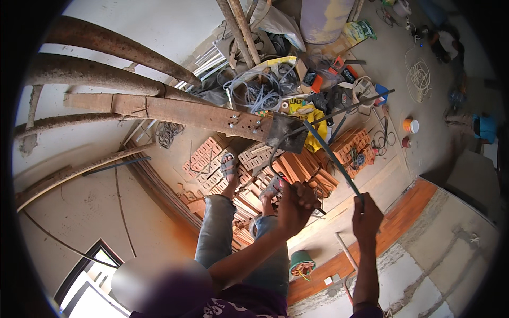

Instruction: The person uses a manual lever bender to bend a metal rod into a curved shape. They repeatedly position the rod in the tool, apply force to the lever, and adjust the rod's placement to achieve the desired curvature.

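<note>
A long brown timber [175,112] with several bolts crosses in front of me, ending in a dark metal plate [290,133]. Over the plate lies a thin dark steel rod [347,109], reaching far right and bent round towards me on the near side. My left hand [298,208] is closed around what looks like the bent part of this rod, whose tip sticks out beside the fingers. My right hand [367,216] grips the near end of a blue-green metal bar [334,159]. The bar's far end touches or overlaps the rod at the plate; exact contact is unclear.
Below are stacked red bricks [204,159], which my sandalled feet [229,165] stand on or above. Rusty poles [106,74] jut in from the left. Bags, hoses [260,95] and tools clutter the far floor. A green bucket [302,262] stands nearby; a person [483,128] is at far right.
</note>
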A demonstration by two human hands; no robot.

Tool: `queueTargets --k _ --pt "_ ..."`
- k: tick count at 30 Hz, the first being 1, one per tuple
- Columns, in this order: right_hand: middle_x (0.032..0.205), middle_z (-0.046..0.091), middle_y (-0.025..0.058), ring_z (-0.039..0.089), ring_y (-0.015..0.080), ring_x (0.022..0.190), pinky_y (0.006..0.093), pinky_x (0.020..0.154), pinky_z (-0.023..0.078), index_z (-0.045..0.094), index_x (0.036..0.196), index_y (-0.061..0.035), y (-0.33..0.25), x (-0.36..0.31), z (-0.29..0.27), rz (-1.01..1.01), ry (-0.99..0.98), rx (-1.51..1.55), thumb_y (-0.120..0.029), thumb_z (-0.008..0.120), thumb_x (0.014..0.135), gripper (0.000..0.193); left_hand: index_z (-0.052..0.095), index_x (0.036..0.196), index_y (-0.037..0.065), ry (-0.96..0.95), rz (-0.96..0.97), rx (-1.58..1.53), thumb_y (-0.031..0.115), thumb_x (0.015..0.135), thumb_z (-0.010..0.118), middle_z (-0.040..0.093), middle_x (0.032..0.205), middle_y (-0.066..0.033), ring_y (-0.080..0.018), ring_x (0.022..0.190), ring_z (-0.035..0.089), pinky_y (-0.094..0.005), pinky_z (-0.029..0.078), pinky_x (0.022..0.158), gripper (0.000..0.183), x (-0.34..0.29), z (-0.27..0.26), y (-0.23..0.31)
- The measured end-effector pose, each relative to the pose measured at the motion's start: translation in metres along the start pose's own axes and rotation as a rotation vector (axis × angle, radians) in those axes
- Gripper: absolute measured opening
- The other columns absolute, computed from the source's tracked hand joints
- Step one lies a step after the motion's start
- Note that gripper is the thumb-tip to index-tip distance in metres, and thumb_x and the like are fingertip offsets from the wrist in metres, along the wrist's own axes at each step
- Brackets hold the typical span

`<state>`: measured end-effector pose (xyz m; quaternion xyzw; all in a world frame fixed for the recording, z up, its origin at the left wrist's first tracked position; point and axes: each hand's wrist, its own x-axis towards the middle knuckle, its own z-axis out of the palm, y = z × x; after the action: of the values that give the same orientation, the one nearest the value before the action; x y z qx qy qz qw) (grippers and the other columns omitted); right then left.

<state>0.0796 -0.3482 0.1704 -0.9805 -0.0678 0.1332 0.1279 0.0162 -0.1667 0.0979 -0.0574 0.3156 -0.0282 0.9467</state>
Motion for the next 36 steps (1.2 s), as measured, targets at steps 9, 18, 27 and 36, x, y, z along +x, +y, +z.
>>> queueTargets --k 9,18,27,36 --pt "0.065 0.048 0.0139 0.046 0.0282 0.056 0.0403 0.054 0.037 0.049 0.092 -0.0005 -0.053 -0.077 0.189 0.208 0.099 0.684 -0.039 0.041 0.1 0.04 0.034 0.069 0.015 0.111 0.085 0.501 0.058 0.099 0.03 0.022 0.055 0.005 -0.0083 0.046 0.02 -0.0262 0.02 0.044 0.052 0.004 -0.051 0.085" --pt "0.114 0.059 0.0226 0.062 0.0281 0.104 0.0348 0.091 0.05 0.046 0.123 0.0135 -0.099 -0.091 0.236 0.267 0.139 1.147 -0.034 0.039 0.103 0.052 0.033 0.068 0.013 -0.063 0.14 0.75 0.056 0.1 0.03 0.022 0.055 0.0045 -0.0078 0.046 0.019 -0.0255 0.018 0.043 0.054 0.0 -0.045 0.108" --pt "0.078 0.048 0.0045 0.043 0.0138 0.072 0.0292 0.064 0.038 0.053 0.106 0.0032 -0.116 -0.085 0.19 0.393 0.18 1.104 -0.036 0.042 0.102 0.041 0.033 0.068 0.015 0.084 -0.06 0.554 0.054 0.101 0.029 0.021 0.055 0.006 -0.0074 0.046 0.017 -0.0252 0.016 0.043 0.051 0.017 -0.031 0.115" --pt "0.068 0.042 0.0023 0.035 0.011 0.06 0.0294 0.053 0.03 0.054 0.108 0.0031 -0.094 -0.089 0.204 0.388 0.188 0.948 -0.036 0.041 0.101 0.042 0.031 0.067 0.017 -0.021 -0.047 0.544 0.06 0.098 0.029 0.02 0.054 0.006 -0.0078 0.046 0.017 -0.025 0.017 0.042 0.053 0.011 -0.03 0.102"
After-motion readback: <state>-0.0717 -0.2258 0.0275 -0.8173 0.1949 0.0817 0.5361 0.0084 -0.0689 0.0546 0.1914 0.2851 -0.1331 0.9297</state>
